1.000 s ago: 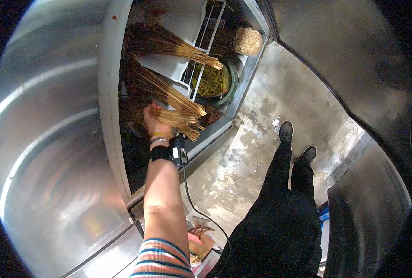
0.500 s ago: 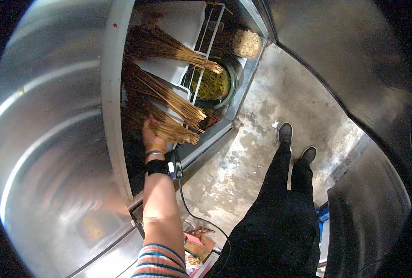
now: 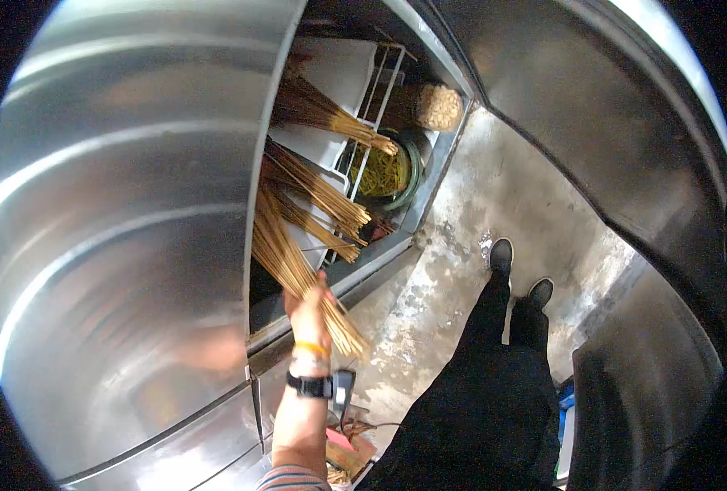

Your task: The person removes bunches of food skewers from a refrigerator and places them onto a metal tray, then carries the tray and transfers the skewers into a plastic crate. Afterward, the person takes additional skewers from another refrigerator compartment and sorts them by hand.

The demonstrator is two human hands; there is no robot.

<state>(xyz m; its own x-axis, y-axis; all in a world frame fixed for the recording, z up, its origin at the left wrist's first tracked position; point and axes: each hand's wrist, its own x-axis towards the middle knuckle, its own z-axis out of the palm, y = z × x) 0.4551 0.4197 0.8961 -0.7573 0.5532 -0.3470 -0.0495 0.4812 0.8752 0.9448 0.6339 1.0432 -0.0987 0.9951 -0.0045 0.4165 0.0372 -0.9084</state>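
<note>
Pale wooden skewers (image 3: 281,250) sit bunched in our left hand (image 3: 308,315), which grips them at the steel cabinet's (image 3: 385,250) front edge, upper ends inside, lower ends over the floor (image 3: 478,188). Beside them we see other skewer bundles (image 3: 324,192) and a round bowl (image 3: 417,177) of green strips (image 3: 381,173).

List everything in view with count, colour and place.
Cabinet: one, silver, upper left
Held stick bundle: one, tan, slanting from cabinet
Other stick bundles: about three, tan, inside
Trays: at least two, white, inside
Rack: one, white, beside trays
Bowl of strips: one, green, inside
Container of pieces: one, cream, upper inside
Flat item: one, pink, lower centre
Floor: one, grey, centre
Panels: at least two, dark, right
Shoes: two, dark, on floor
Trousers: one, black, lower centre
Wristband: one, black, left wrist
Left grip: one, bare, around held bundle
</note>
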